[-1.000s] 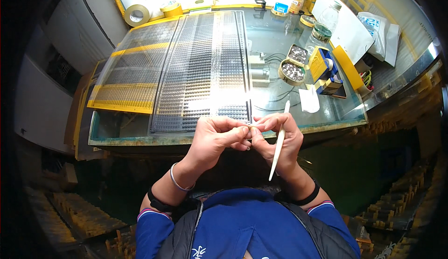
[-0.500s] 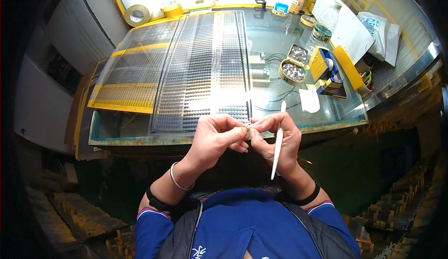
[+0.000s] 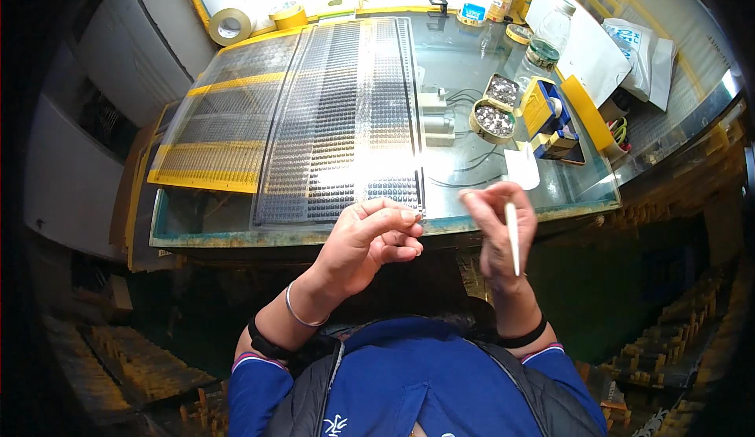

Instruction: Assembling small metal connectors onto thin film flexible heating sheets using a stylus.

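Note:
My left hand is held over the near edge of the glass table, its thumb and forefinger pinched on a tiny piece too small to name. Off to its right, my right hand is raised and a little blurred. A slim white pen-like stick slants across that hand, gripped among its fingers. Beyond my left hand lies a large clear sheet covered in rows of small dark cells. A white paper piece lies just past my right hand.
A round tin and a second tin part hold small speckled bits. Beside them stands a blue and yellow tape dispenser. A clear bottle is at the back right, tape rolls at the back left. Thin cables cross the glass.
My right hand has moved away from my left, to the right, carrying the white stick. My left hand stays nearly in place, still pinching.

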